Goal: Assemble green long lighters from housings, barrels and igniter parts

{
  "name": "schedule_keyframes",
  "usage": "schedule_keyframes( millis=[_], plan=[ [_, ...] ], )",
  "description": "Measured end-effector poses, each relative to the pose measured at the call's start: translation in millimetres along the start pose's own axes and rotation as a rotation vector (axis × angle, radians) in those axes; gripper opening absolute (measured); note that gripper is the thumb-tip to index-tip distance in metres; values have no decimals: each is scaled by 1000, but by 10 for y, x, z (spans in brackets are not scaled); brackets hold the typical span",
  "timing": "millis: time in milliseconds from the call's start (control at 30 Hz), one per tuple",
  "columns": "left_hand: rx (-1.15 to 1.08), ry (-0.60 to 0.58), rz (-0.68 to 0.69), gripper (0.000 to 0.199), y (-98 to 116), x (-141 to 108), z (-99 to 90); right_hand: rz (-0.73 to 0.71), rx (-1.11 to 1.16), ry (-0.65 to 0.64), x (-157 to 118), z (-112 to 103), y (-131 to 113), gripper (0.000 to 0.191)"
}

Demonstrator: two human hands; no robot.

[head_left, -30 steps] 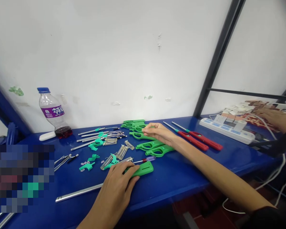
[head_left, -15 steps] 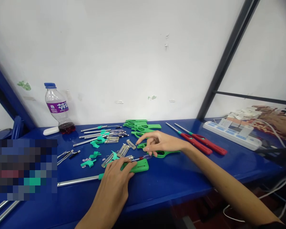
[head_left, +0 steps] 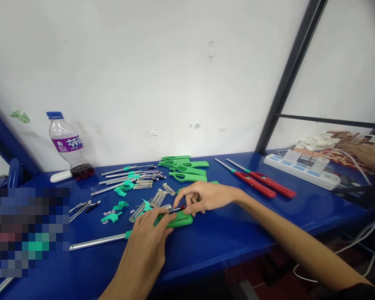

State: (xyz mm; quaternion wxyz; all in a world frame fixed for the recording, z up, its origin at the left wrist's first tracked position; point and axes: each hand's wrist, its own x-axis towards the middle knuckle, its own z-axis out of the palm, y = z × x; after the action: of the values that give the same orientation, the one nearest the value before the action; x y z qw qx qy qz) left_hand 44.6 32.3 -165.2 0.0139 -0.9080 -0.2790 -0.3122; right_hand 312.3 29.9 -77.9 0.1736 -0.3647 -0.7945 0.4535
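A green gas lighter (head_left: 183,220) with a long metal tube lies on the blue table, and my left hand (head_left: 147,239) is wrapped over the middle of its handle. Just behind it is a small screwdriver (head_left: 178,209) with a red collar and a thin shaft. My right hand (head_left: 211,196) pinches the screwdriver's handle between thumb and fingers, which hide most of it. Beyond my hands lie clear fuel tanks (head_left: 158,197) and turquoise trigger pieces (head_left: 111,217). Several green handle shells (head_left: 189,176) are stacked further back.
Two red lighters (head_left: 256,184) lie on the right, near a white power strip (head_left: 303,171). Several metal tubes with wires (head_left: 112,180) lie back left, by a bottle (head_left: 67,143) of dark drink. Another person's hand (head_left: 367,156) shows at far right.
My right hand has come down and closed on the screwdriver, which was lying loose beside the lighter. My left hand keeps its hold. The view has shifted slightly.
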Motion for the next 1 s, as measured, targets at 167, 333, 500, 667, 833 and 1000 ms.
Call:
schedule_keyframes(
  millis=[167, 333, 500, 667, 833, 1000],
  plan=[
    [3, 5, 7, 34, 18, 7, 11, 12, 0, 9, -4, 20, 2, 36],
    [2, 8, -7, 34, 45, 17, -7, 5, -16, -6, 1, 30, 16, 34],
    [10, -25, -10, 35, 39, 10, -27, 4, -34, -5, 10, 46, 4, 32],
    [7, -2, -16, 33, 101, 44, -58, 9, -129, 34, 36, 63, -9, 27],
    [-8, 19, -9, 33, 123, 54, -66, 26, -157, 8, 18, 46, -41, 30],
    [11, 6, 9, 33, 56, 24, -23, 77, -170, 26, -15, 41, -104, 32]
  ],
)
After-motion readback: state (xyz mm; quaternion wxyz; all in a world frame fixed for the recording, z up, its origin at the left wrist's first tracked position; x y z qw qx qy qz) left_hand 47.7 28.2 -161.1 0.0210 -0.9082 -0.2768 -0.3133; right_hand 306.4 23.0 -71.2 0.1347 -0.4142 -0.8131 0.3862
